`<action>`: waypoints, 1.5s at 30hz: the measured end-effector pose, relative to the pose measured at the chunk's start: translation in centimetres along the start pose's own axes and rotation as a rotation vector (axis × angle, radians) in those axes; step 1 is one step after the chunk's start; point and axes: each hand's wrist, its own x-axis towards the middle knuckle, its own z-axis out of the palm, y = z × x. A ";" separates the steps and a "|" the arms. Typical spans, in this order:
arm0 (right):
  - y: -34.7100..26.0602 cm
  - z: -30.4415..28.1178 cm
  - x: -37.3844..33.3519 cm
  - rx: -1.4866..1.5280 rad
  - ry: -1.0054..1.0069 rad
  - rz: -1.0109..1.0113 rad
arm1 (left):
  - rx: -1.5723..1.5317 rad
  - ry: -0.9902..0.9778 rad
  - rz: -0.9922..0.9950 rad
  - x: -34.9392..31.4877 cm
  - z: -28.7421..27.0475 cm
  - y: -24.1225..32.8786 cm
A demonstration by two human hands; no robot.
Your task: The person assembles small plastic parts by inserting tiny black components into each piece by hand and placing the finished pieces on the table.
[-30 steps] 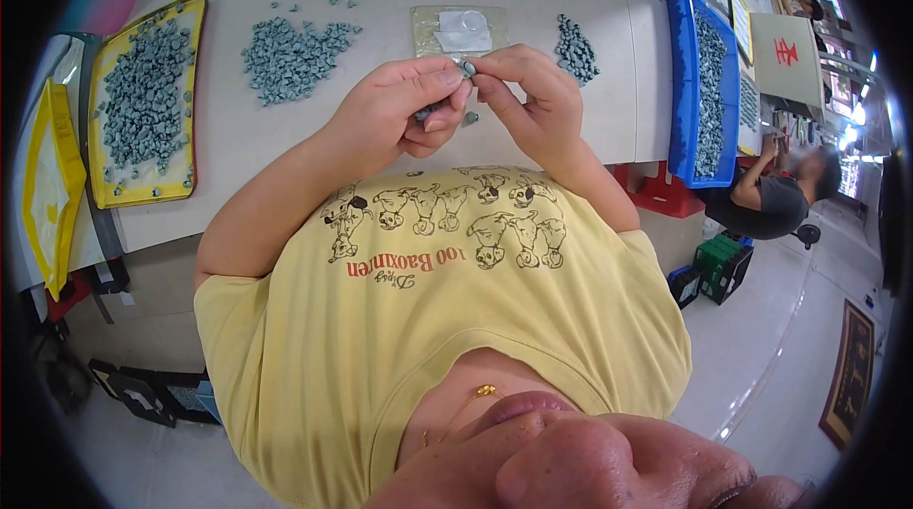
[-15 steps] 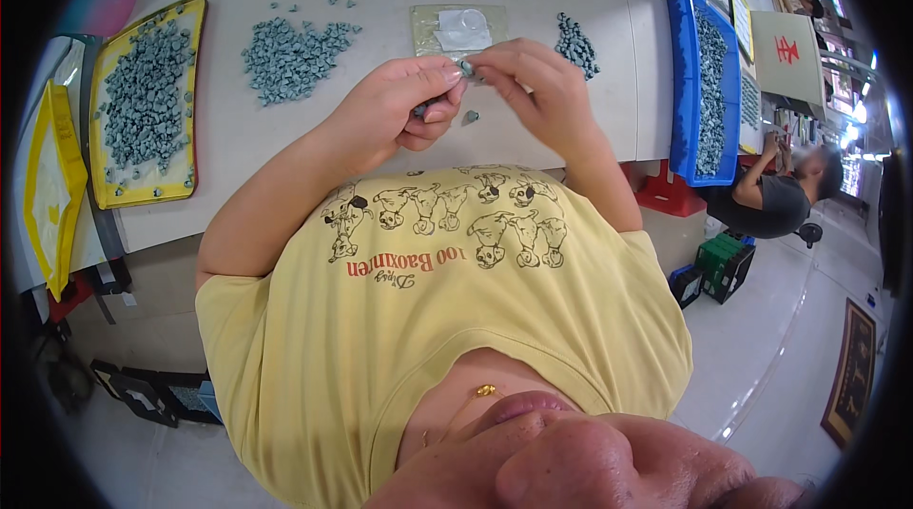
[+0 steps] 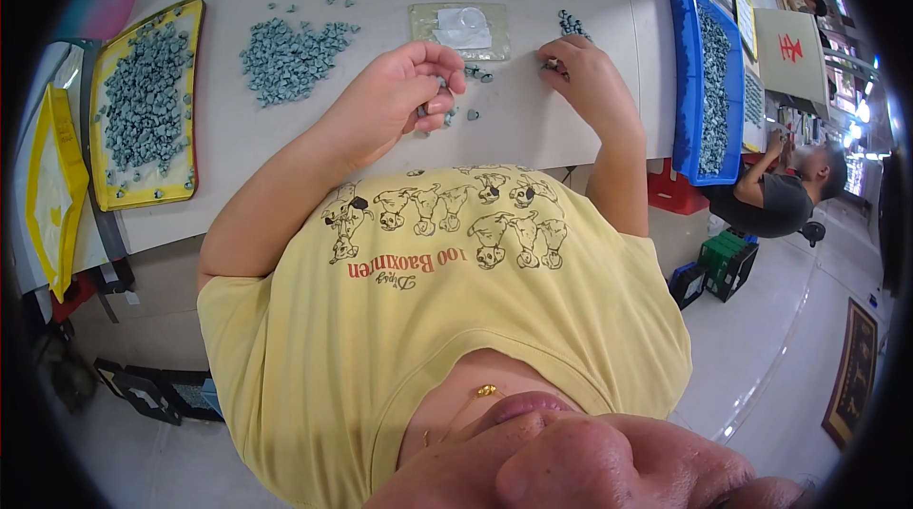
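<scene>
My left hand is half curled above the white table, with small grey-green pieces tucked in its fingers. My right hand reaches down at the small right-hand pile, its bent fingers and thumb closed around a grey-green piece; the palm hides part of the pile. A few loose pieces lie between my hands, and others by the flat clear packet with white paper and a round clear disc on it.
A larger heap of pieces lies left of centre. Farther left is a yellow tray of pieces. At right stands a long blue bin full of them. Another person sits at the far right.
My hands have parted. The right hand went from beside the left over to the right-hand pile, and the left fingers loosened a little. More loose pieces show beneath the left hand.
</scene>
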 end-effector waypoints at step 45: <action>-1.3 2.0 2.2 -0.020 0.591 -0.721 | 0.022 0.080 0.004 1.1 1.2 0.1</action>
